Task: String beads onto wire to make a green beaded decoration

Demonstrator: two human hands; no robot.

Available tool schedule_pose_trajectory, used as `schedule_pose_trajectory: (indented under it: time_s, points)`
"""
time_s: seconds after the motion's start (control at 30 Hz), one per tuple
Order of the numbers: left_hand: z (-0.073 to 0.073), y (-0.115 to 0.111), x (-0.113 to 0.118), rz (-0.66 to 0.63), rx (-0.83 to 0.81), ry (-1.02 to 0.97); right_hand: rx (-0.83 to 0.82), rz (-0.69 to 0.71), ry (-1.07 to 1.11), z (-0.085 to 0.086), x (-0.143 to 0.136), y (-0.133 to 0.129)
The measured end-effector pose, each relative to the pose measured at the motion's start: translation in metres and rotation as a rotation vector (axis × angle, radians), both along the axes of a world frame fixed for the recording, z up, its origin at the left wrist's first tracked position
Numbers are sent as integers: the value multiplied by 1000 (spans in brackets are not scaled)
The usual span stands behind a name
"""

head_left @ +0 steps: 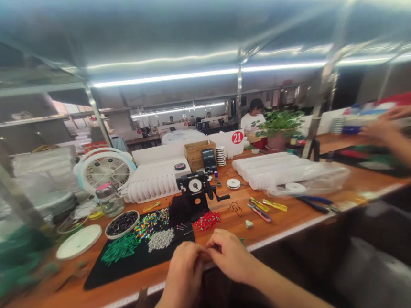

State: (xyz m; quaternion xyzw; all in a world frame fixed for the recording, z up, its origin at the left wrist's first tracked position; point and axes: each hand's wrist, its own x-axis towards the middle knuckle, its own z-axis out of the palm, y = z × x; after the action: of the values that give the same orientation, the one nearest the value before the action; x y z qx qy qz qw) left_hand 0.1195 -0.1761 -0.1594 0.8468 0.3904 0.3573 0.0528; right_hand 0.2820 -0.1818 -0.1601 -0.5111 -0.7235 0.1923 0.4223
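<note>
My left hand (187,267) and my right hand (232,254) meet at the table's front edge, fingers curled and fingertips pinched together. Whatever sits between them is too small or hidden to name. Just beyond, a pile of small red pieces (207,220) lies at the foot of a black hand-cranked machine (197,187) with a round dial. To the left, a black mat (110,273) bears green tube-like pieces (120,248), silvery pieces (161,240) and multicoloured beads (147,227). A bit of green shows beside my right hand.
A bowl of black pieces (122,224), a white lid (78,242) and a fan (107,172) stand left. Right are yellow-handled tools (275,205), blue-handled pliers (316,204), wrapped white rolls (275,167) and a potted plant (278,128). A co-worker's arms (398,132) reach in far right.
</note>
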Motion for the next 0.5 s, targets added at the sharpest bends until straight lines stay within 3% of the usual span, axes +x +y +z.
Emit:
schedule_pose_trajectory:
  time_s: [0.13, 0.27, 0.37, 0.5]
  points:
    - [-4, 4, 1, 24, -117, -139, 19, -2, 1, 0, 0, 1]
    - [-5, 6, 2, 26, -147, -19, 4, 27, 25, -1, 2, -1]
    - [-1, 2, 2, 36, -191, -14, -15, 52, 31, -1, 5, -2]
    - [9, -5, 3, 1, -374, -105, -28, 71, 28, 0, 8, -4]
